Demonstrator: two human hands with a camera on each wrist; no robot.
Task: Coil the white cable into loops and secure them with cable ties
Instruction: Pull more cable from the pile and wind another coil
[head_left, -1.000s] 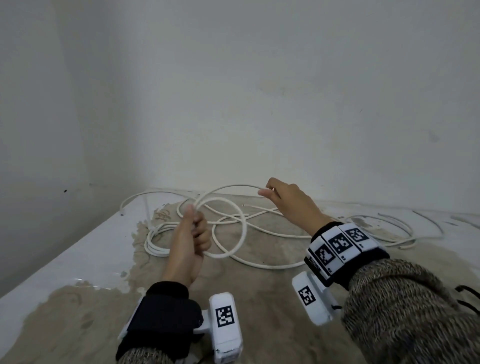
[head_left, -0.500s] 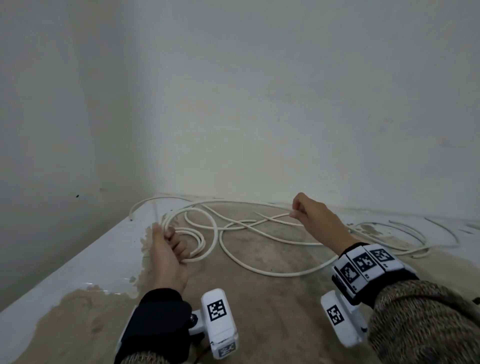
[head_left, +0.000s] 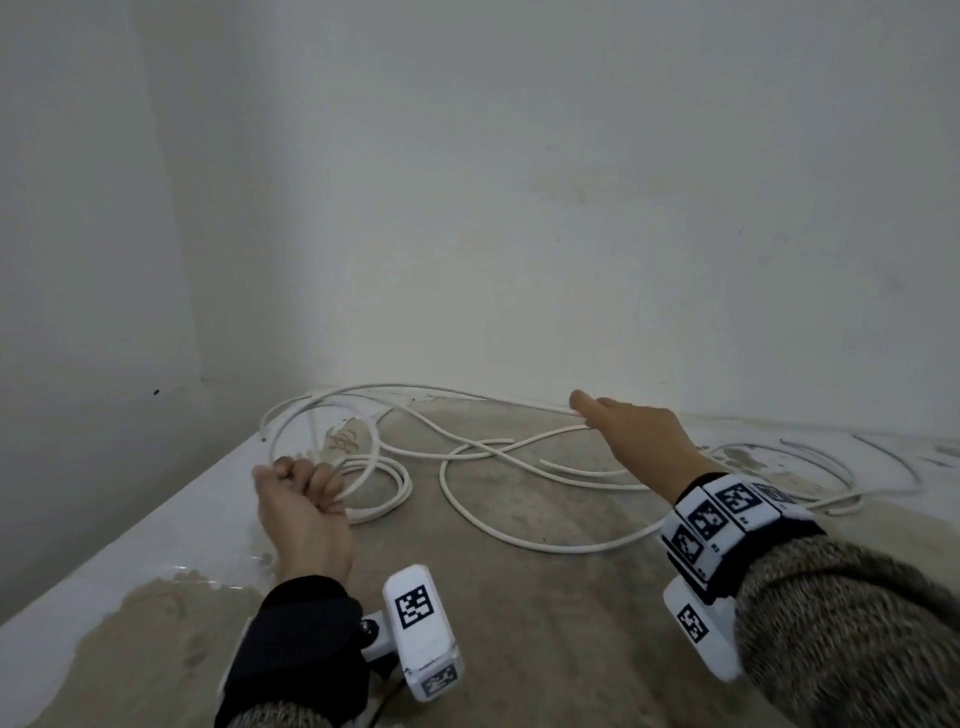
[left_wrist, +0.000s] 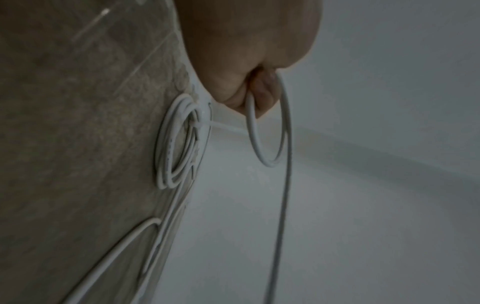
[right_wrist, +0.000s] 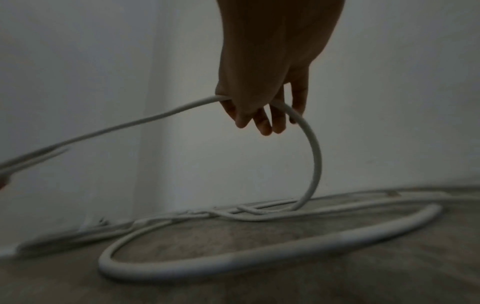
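The white cable (head_left: 545, 543) sprawls in loose curves over a brown worn surface. My left hand (head_left: 317, 483) is a fist gripping a raised loop of the cable (left_wrist: 270, 133). From there a strand runs along the back to my right hand (head_left: 587, 415), which pinches it above the surface. In the right wrist view the white cable (right_wrist: 311, 148) passes through the right hand (right_wrist: 259, 115) and curves down to the surface. A small coiled bundle (left_wrist: 176, 144) lies beside my left hand, with a cable tie (left_wrist: 205, 124) around it.
The surface (head_left: 519, 623) is brown in the middle with white edges (head_left: 156, 530). Two white walls meet in a corner behind the cable. More cable strands (head_left: 831, 467) trail off to the far right.
My hands have drawn apart, the left going left and down, the right going right. The loop in the left hand is smaller and the strand between the hands is straighter.
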